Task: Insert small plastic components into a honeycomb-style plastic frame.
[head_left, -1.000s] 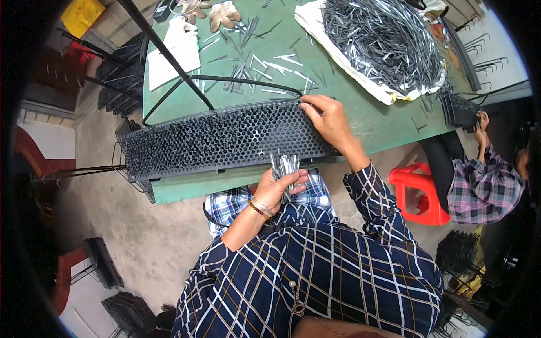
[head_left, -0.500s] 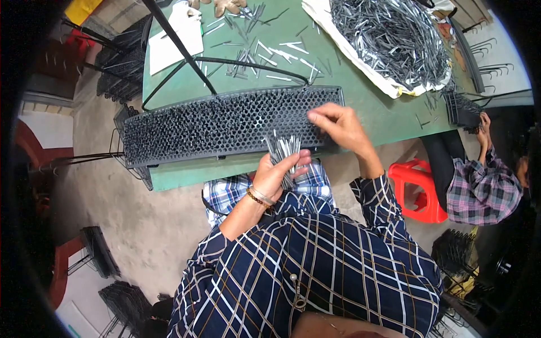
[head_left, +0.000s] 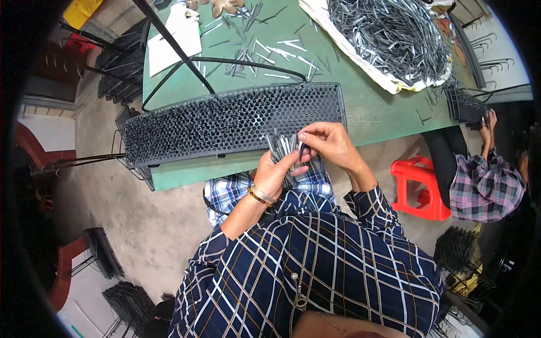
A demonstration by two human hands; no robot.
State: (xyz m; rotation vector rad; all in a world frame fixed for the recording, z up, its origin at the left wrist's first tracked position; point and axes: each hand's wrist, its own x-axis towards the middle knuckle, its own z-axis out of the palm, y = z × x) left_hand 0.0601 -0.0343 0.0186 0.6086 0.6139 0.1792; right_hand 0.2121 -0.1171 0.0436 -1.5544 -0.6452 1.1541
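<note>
A bundle of thin grey-black strips [head_left: 283,147] stands upright in my left hand [head_left: 270,176], with the fingers wrapped round it. My right hand [head_left: 333,147] is at the bundle's right edge, thumb and forefinger pinched on one strip there. Just beyond both hands lies a long black perforated panel [head_left: 293,110], full of small round holes. Its left and middle parts look filled with dark pieces that stick up, while more open holes show toward the right.
A green table [head_left: 372,121] carries the panel, scattered strips [head_left: 282,53] and a white sack [head_left: 344,48] heaped with more. Black metal rods [head_left: 174,45] slant over the panel. At the right, a co-worker [head_left: 487,186] works beside a red stool [head_left: 420,188].
My right hand has come down and left from over the panel's right end to the bundle, pinching a strip. My left hand keeps its hold in nearly the same place.
</note>
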